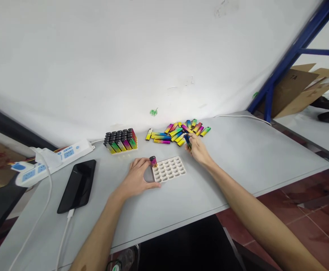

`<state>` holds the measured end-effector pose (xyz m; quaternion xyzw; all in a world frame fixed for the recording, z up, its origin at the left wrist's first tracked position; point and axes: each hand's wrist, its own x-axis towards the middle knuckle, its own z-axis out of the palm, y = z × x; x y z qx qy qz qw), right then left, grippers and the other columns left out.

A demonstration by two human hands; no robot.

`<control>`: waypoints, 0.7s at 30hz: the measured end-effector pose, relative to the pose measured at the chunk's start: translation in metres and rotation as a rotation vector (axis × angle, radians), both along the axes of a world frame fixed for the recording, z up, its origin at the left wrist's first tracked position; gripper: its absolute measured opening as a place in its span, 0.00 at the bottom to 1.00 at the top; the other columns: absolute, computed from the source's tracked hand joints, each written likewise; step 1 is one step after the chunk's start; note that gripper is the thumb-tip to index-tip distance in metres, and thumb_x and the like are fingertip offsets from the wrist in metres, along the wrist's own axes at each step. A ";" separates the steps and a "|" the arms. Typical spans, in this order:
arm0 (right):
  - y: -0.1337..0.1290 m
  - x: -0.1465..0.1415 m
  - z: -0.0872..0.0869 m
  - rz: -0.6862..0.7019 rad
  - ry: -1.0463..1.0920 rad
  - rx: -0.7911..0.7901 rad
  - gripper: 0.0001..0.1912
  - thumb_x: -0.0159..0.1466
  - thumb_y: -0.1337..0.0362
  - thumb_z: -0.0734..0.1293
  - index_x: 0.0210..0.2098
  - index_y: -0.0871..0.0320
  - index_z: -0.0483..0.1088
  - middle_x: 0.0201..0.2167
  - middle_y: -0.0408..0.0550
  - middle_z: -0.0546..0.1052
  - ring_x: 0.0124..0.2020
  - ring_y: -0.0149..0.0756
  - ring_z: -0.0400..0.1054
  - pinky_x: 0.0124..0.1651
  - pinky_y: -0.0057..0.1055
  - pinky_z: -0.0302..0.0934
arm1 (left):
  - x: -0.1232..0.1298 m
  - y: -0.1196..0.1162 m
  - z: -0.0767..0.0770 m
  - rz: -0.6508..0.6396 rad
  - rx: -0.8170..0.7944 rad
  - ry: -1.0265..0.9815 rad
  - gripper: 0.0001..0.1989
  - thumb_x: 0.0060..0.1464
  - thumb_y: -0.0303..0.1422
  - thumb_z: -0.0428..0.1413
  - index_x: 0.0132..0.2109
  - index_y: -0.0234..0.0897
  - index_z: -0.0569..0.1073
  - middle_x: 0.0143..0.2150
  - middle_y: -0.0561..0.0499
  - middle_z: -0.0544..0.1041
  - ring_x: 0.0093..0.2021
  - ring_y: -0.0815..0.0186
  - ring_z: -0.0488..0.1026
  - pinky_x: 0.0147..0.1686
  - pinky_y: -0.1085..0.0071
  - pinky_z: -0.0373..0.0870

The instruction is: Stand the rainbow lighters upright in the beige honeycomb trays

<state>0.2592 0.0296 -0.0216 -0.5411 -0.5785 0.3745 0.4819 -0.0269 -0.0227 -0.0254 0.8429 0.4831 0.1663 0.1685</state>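
Observation:
A white tray point(171, 168) with rows of slots lies on the table, with one pink-and-gold lighter point(154, 162) upright in its far left corner slot. My left hand point(138, 174) grips the tray's left end, thumb along the near corner and fingertips by the upright lighter. To the right, my right hand point(197, 148) is closed on a blue lighter point(187, 141) at the near edge of a loose pile of shiny, multicoloured lighters point(161, 137). Part of the held lighter is hidden by the fingers.
A full block of upright lighters with black tops point(121, 141) stands near the wall. At left lie a black phone point(77, 185) on a white cable point(65, 233) and a white power strip point(76, 148). A blue metal frame point(284, 56) and cardboard boxes point(297, 88) stand at right.

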 end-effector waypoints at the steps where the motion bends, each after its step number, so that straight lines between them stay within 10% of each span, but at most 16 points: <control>1: -0.001 -0.003 0.000 0.045 0.110 -0.042 0.15 0.68 0.52 0.55 0.47 0.52 0.63 0.22 0.39 0.66 0.20 0.33 0.58 0.23 0.28 0.54 | 0.000 0.000 0.000 0.001 -0.002 -0.001 0.37 0.41 0.59 0.64 0.52 0.41 0.70 0.54 0.44 0.70 0.56 0.48 0.62 0.58 0.51 0.60; 10: -0.004 -0.012 -0.002 0.164 0.515 -0.287 0.28 0.66 0.43 0.57 0.18 0.56 0.56 0.15 0.36 0.50 0.15 0.24 0.39 0.18 0.25 0.35 | 0.002 -0.001 0.004 0.014 -0.010 0.007 0.36 0.42 0.59 0.63 0.51 0.40 0.70 0.52 0.45 0.70 0.55 0.49 0.62 0.57 0.52 0.60; 21: -0.005 -0.013 0.003 0.071 0.591 -0.277 0.25 0.67 0.50 0.54 0.17 0.55 0.53 0.13 0.36 0.50 0.14 0.24 0.38 0.17 0.26 0.34 | 0.004 -0.001 0.007 0.021 -0.027 0.006 0.33 0.43 0.58 0.63 0.49 0.39 0.70 0.51 0.45 0.70 0.54 0.50 0.63 0.56 0.52 0.61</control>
